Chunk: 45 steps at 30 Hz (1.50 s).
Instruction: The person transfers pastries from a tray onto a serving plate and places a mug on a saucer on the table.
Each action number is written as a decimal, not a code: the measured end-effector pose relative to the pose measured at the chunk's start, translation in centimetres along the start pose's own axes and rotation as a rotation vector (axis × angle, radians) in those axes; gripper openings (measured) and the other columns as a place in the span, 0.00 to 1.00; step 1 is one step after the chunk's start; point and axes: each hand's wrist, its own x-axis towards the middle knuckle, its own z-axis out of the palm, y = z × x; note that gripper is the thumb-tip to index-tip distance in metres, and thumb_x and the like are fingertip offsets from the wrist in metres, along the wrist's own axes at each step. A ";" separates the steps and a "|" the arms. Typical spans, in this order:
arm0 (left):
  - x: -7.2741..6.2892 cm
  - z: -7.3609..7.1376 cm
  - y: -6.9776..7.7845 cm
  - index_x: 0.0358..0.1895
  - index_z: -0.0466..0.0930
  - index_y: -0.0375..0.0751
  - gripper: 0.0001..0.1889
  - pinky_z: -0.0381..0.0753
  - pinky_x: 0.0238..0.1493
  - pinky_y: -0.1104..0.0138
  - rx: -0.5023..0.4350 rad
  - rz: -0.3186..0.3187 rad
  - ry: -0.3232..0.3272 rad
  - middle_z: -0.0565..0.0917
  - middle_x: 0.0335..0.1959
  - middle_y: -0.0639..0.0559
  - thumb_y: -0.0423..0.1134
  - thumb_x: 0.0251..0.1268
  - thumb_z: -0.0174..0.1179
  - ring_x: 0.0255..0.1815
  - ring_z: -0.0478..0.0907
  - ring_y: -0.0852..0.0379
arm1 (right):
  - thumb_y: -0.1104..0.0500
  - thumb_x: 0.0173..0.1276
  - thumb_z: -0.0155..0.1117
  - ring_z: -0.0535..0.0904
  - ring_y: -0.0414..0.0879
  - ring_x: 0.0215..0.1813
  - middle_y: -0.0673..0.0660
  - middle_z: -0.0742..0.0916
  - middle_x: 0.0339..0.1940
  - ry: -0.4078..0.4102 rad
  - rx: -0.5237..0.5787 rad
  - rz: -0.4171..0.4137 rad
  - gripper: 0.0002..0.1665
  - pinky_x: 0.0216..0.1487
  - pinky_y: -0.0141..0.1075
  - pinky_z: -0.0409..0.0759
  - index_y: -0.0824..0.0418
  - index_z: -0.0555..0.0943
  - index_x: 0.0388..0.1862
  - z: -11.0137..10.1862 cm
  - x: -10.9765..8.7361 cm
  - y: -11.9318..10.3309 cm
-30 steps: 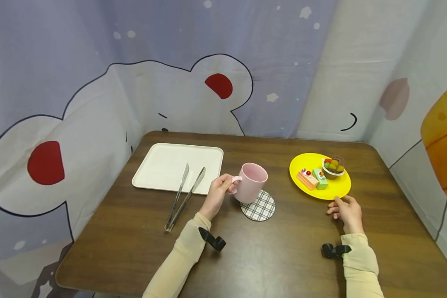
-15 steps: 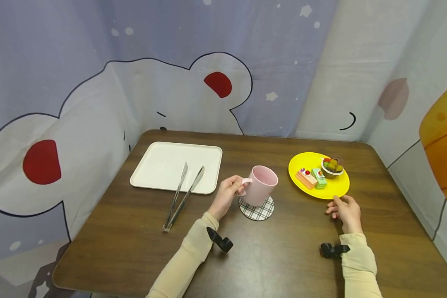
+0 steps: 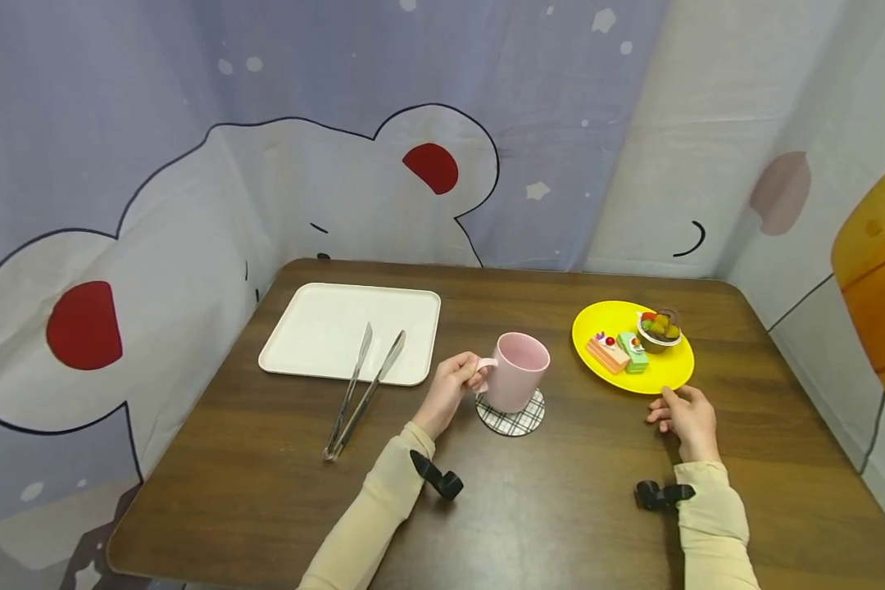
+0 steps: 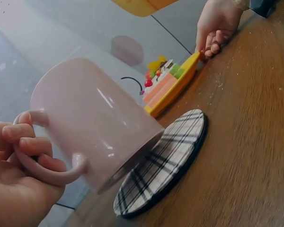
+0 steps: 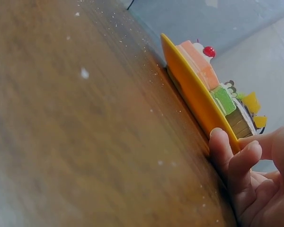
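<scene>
My left hand (image 3: pixel 453 392) grips the handle of a pink mug (image 3: pixel 516 377), fingers curled through the loop. Below the mug lies a round plaid coaster (image 3: pixel 512 422). In the left wrist view, part of the mug's underside (image 4: pixel 132 165) shows above the coaster; whether its far edge touches is hidden. My right hand (image 3: pixel 687 422) pinches the near rim of a yellow plate (image 3: pixel 588 328), thumb on top and fingers below. On the plate sit an orange cake slice (image 3: pixel 608 355), a green cake slice (image 3: pixel 634 358) and a small fruit-topped cup dessert (image 3: pixel 659 334).
A white tray (image 3: pixel 324 319) lies at the back left. Metal tongs (image 3: pixel 354 410) rest with their tips over its front edge and their hinge end on the brown table (image 3: pixel 229 492). A patterned curtain (image 3: pixel 302 188) hangs behind the table.
My left hand has carried the mug to the right over the coaster, then lowered it slightly. The right hand and the plate have stayed where they were.
</scene>
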 end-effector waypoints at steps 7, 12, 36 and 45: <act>-0.5 -1.5 -0.6 0.26 0.65 0.40 0.14 0.63 0.31 0.71 -0.044 -0.087 -0.061 0.65 0.18 0.57 0.31 0.74 0.40 0.21 0.62 0.64 | 0.51 0.78 0.44 0.80 0.35 0.20 0.41 0.81 0.18 -0.008 0.009 -0.003 0.39 0.19 0.27 0.74 0.72 0.44 0.75 0.1 0.2 0.0; -1.0 -2.5 -1.6 0.28 0.67 0.40 0.15 0.64 0.29 0.73 -0.047 -0.111 -0.121 0.68 0.20 0.57 0.32 0.76 0.37 0.21 0.63 0.64 | 0.51 0.78 0.44 0.79 0.34 0.20 0.41 0.81 0.18 -0.001 -0.002 -0.013 0.39 0.20 0.27 0.75 0.73 0.44 0.75 0.1 0.1 0.0; 0.2 -2.9 -2.4 0.31 0.67 0.40 0.13 0.66 0.34 0.72 0.058 -0.069 -0.229 0.68 0.23 0.56 0.35 0.78 0.39 0.24 0.64 0.63 | 0.51 0.77 0.47 0.79 0.34 0.19 0.40 0.81 0.17 0.058 0.027 -0.021 0.38 0.23 0.26 0.77 0.73 0.47 0.73 -0.3 0.4 0.9; -0.3 -3.6 -1.8 0.31 0.68 0.36 0.14 0.67 0.36 0.71 0.161 -0.084 -0.247 0.69 0.23 0.55 0.36 0.78 0.40 0.26 0.67 0.63 | 0.52 0.77 0.47 0.79 0.34 0.19 0.41 0.81 0.18 0.054 0.024 -0.047 0.38 0.25 0.26 0.78 0.74 0.49 0.72 0.2 0.1 1.0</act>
